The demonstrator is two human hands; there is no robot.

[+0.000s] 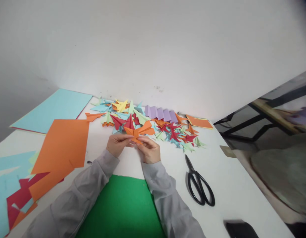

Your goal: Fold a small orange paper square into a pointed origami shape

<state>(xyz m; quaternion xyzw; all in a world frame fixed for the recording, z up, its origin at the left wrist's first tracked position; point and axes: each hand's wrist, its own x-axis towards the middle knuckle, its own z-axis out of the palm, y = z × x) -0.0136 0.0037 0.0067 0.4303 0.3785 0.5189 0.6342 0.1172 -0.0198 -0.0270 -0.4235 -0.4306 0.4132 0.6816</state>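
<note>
Between my two hands is a folded orange paper figure [136, 132] with a wing-like part reaching out to the right. My left hand [118, 144] pinches its left side between thumb and fingers. On its lower right, my right hand [150, 149] grips it the same way. Both hands are above the white table, just in front of a heap of folded paper pieces. Red folded pieces [129, 122] lie right behind the held figure. Below my forearms is a green sheet [123, 208].
Black-handled scissors [196, 180] lie at right, with a dark object [242, 228] nearer the edge. Orange sheets [65, 142], a light blue sheet [54, 110] and paper scraps [16, 195] cover the left. A pleated purple paper [160, 113] stands against the wall [153, 49].
</note>
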